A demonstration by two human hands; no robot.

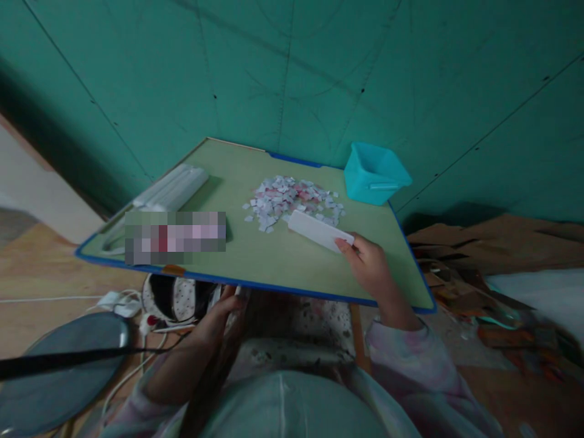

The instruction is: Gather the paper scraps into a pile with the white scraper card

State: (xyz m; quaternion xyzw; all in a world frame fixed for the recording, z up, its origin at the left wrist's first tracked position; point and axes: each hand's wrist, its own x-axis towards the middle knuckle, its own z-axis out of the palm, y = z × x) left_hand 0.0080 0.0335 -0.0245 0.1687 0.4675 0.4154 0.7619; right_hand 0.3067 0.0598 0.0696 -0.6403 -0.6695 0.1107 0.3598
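Observation:
My right hand (pixel 371 264) rests on a green board with a blue rim (pixel 255 285) and holds the near end of a flat white rectangular piece (pixel 317 230). The piece's far end touches a heap of several small white and pink paper scraps (pixel 292 199) in the board's middle. My left hand (pixel 219 313) is below the board's front edge, fingers curled around a thin dark strand-like thing (pixel 237 325) that I cannot make out well.
A turquoise plastic box (pixel 374 173) stands at the board's far right corner. A white ribbed object (pixel 171 188) lies at the far left, with a blurred patch beside it. Cardboard pieces (pixel 479 255) lie on the floor at right, cables and a grey round object (pixel 59 365) at left.

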